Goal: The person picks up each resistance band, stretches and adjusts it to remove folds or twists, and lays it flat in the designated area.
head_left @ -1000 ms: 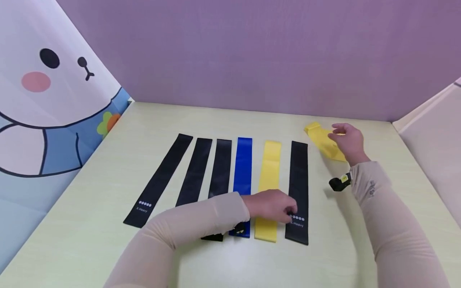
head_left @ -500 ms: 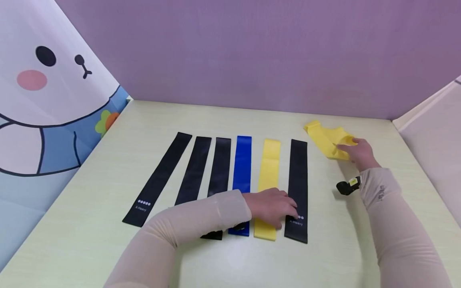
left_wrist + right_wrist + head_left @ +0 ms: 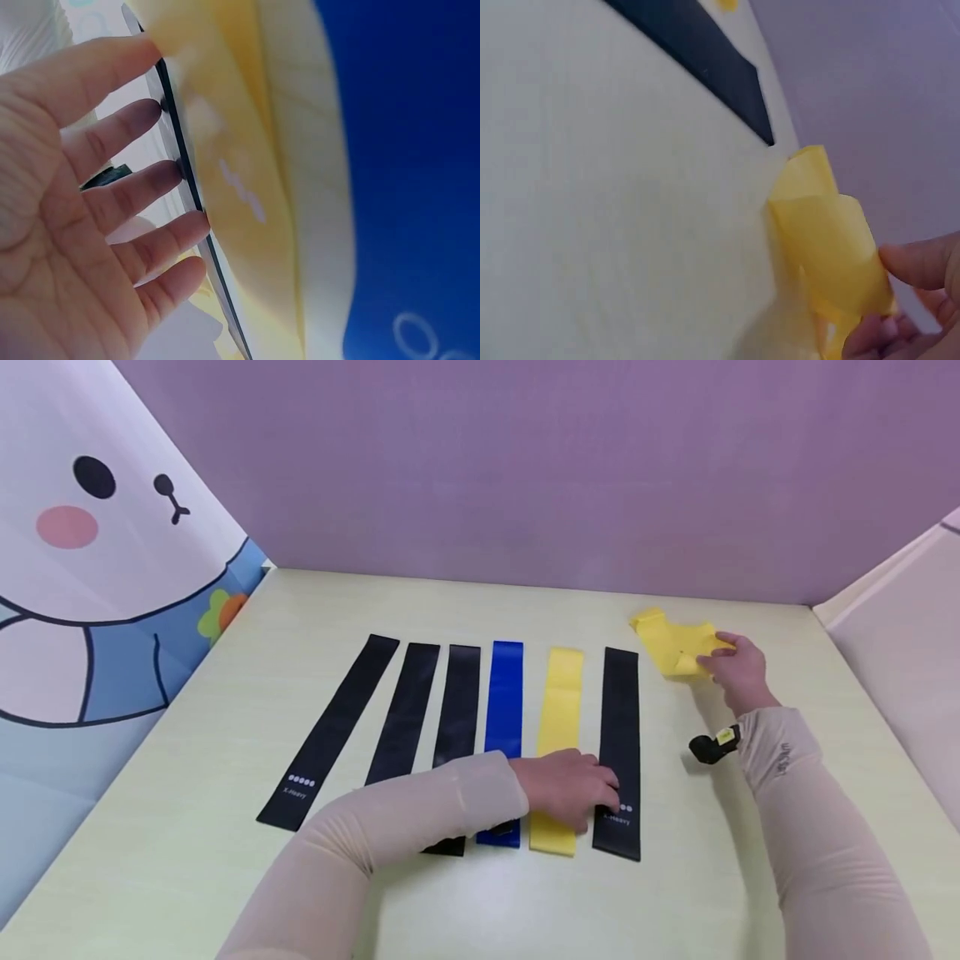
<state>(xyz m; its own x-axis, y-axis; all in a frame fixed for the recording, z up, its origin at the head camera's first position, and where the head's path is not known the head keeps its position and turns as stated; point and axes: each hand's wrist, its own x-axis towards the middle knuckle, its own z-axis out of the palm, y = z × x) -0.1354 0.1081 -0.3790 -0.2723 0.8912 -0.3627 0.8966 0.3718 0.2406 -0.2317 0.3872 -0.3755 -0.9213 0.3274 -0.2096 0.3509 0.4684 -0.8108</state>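
Observation:
At the right of the head view, my right hand [image 3: 738, 672] pinches the near right end of a crumpled yellow resistance band [image 3: 670, 643]. The right wrist view shows the thumb against the curled yellow band [image 3: 829, 240], with the fingers beneath. My left hand [image 3: 566, 787] reaches across the flat yellow band [image 3: 562, 693], its fingertips over the lower end of a black band [image 3: 621, 718] marked X-Heavy. In the left wrist view, the left hand [image 3: 82, 187] has its fingers spread apart, their tips at the black band's edge.
Left of the flat yellow band lie a blue band [image 3: 505, 693] and three black bands, the leftmost [image 3: 330, 735] slanted. My left forearm covers parts of several. A purple wall [image 3: 480, 477] rises behind the pale table [image 3: 187, 760], and a cartoon-printed cloth [image 3: 127, 585] hangs at left.
My right hand has come down onto the crumpled yellow band, gripped its end and shifted it slightly away from me. The left hand has lowered its fingers a little over the black band.

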